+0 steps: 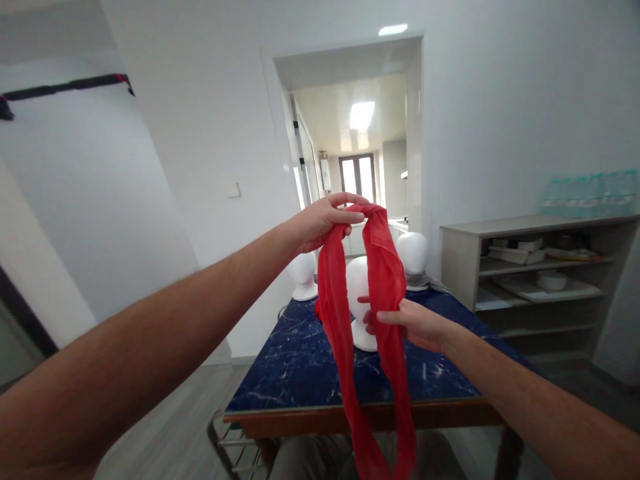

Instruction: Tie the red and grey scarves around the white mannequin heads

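A long red scarf point(334, 293) hangs in a loop in front of me, its lower part dropping past the table's front edge. My left hand point(333, 217) grips the top of the loop between thumb and fingers. Lower down, my right hand point(400, 320) is closed around the scarf's right strand, fingers showing on its inner side. Behind the scarf stands a white foam mannequin head point(357, 283), partly hidden by the cloth and my right hand.
A blue marble-patterned table point(295, 360) bears two more white heads, one at back left point(302, 273) and one at back right point(413, 257) with grey cloth at its base. A shelf unit point(460, 267) with bottles point(590, 193) on top stands right. A metal stool point(225, 440) sits below left.
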The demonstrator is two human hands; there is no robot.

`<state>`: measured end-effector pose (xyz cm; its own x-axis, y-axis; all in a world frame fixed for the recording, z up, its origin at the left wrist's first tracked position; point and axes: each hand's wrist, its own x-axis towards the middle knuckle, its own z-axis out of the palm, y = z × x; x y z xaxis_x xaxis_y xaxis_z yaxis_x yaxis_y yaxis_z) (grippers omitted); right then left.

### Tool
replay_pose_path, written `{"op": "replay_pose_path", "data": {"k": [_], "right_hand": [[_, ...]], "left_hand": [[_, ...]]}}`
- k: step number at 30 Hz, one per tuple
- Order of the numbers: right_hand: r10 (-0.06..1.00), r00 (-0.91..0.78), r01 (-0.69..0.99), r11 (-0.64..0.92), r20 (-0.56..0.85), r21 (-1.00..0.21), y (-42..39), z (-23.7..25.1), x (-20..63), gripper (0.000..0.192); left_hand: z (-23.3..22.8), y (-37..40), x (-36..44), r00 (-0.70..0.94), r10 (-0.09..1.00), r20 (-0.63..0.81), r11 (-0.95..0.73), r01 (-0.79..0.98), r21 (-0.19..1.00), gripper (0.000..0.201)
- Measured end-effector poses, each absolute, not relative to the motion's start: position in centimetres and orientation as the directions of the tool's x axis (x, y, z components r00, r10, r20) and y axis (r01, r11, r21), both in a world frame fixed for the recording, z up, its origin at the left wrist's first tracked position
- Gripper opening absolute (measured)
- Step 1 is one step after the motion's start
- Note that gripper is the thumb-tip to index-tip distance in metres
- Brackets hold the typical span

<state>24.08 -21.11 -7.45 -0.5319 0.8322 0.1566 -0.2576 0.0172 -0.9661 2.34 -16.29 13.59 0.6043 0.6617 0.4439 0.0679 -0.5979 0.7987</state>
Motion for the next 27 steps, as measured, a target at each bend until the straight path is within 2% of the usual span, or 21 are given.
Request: {"op": "replay_pose_path", "data": {"k": [2, 4, 7, 10, 14, 17, 19, 20, 22, 25, 27], "right_hand": [[0.877, -0.386, -0.368, 0.139, 0.287, -0.919, -21.2, -7.0, 24.3, 0.069], [0.873, -0.228, -0.443, 0.301, 0.431, -0.845, -21.4, -6.4, 24.2, 0.077], [0.843, -0.166, -0.396, 0.418, 0.512, -0.817, -21.5, -6.0, 22.5, 0.087], [0.84, -0.296, -0.342, 0.35, 0.454, -0.872, -21.6, -6.8, 19.1, 0.078], [0.814, -0.463, -0.357, 0.191, 0.351, -0.914, -21.5, -9.6, 15.2, 0.068], [0.71, -0.658, -0.304, 0.054, 0.25, -0.951, -21.4, -11.6, 15.4, 0.066], [0.648, -0.743, -0.237, -0.02, 0.168, -0.971, -21.1, -12.4, 17.4, 0.049], [0.651, -0.747, -0.214, -0.039, 0.138, -0.976, -20.8, -12.4, 18.9, 0.038], [0.721, -0.684, -0.198, -0.033, 0.114, -0.98, -20.0, -11.8, 22.6, 0.026], [0.852, -0.508, -0.153, 0.054, 0.126, -0.987, -18.3, -9.4, 28.7, 0.026], [0.888, -0.444, -0.088, 0.093, 0.123, -0.992, -17.0, -7.3, 32.1, 0.029]], "left_hand": [[13.5, -16.9, 2.2, 0.625, 0.654, 0.427, -0.62, 0.117, 0.776, 0.025], [13.4, -17.4, 2.1, 0.637, 0.651, 0.412, -0.633, 0.156, 0.758, 0.025], [13.2, -17.5, 2.6, 0.646, 0.654, 0.394, -0.643, 0.199, 0.74, 0.023], [12.6, -17.3, 3.9, 0.669, 0.651, 0.358, -0.645, 0.239, 0.725, 0.024], [11.6, -16.7, 5.2, 0.688, 0.653, 0.318, -0.643, 0.282, 0.712, 0.03], [11.3, -15.9, 4.5, 0.67, 0.679, 0.301, -0.615, 0.295, 0.731, 0.036], [11.4, -14.9, 3.0, 0.665, 0.687, 0.292, -0.6, 0.293, 0.744, 0.035], [11.3, -14.3, 2.1, 0.664, 0.691, 0.287, -0.594, 0.296, 0.748, 0.033], [11.1, -12.9, 0.0, 0.643, 0.716, 0.272, -0.575, 0.321, 0.753, 0.03], [10.2, -10.7, -3.0, 0.574, 0.779, 0.252, -0.516, 0.359, 0.778, 0.03], [9.3, -9.2, -4.4, 0.579, 0.792, 0.195, -0.465, 0.363, 0.808, 0.031]]}}
